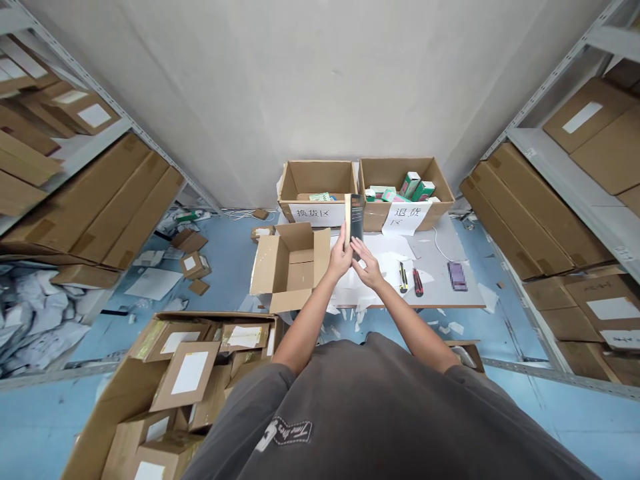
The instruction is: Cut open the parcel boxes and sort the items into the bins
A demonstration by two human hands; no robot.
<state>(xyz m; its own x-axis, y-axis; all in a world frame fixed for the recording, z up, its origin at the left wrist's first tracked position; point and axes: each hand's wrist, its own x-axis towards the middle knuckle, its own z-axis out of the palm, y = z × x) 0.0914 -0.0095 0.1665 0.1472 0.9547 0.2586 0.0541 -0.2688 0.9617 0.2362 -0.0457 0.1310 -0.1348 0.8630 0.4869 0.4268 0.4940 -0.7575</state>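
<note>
A dark-covered book [357, 219] stands upright between my hands above the table, its pale page edges facing left. My left hand [340, 257] grips its lower left side. My right hand [367, 264] holds the lower right corner, fingers against the dark cover. Just left of my hands sits an opened cardboard box [301, 270] with its flaps spread; the part of its inside that shows holds nothing. To the right on the table lie a yellow-and-black box cutter [403, 278] and a red-and-black box cutter [417, 283].
Behind the book stand two labelled cartons, the left carton [320, 175] and the right carton [440, 187] with green-and-white small boxes [423, 191]. A phone-like purple item [457, 277] lies at the right. A large carton [107, 400] of parcels is at lower left. Shelves flank both sides.
</note>
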